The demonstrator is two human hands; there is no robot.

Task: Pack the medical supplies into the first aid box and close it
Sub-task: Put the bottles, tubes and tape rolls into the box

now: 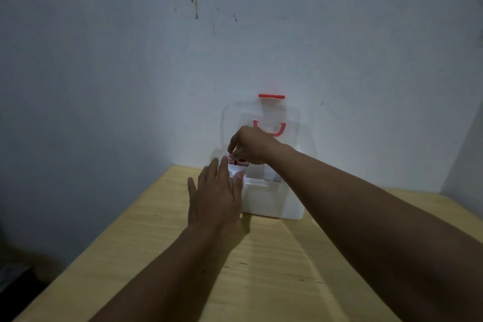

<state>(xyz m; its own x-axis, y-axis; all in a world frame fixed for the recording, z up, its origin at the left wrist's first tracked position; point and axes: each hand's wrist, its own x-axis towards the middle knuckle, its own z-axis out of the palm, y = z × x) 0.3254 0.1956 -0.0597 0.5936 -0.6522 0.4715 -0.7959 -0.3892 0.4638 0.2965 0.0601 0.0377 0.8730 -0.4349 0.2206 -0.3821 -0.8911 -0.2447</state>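
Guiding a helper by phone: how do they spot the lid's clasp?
On the wooden table, against the wall, stands a white box, clear lid raised. The clasp tops the lid: a straight red bar, unlike the curved red handle below.

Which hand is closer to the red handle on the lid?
Right. The right hand sits just below the red handle; the left hand is lower down, against the box's front left corner.

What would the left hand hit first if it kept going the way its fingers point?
The box: the left hand seems to reach its near left rim with its fingertips. Just beyond lies the red-and-white packet that the right hand pinches. Depth is unclear, so contact is a guess.
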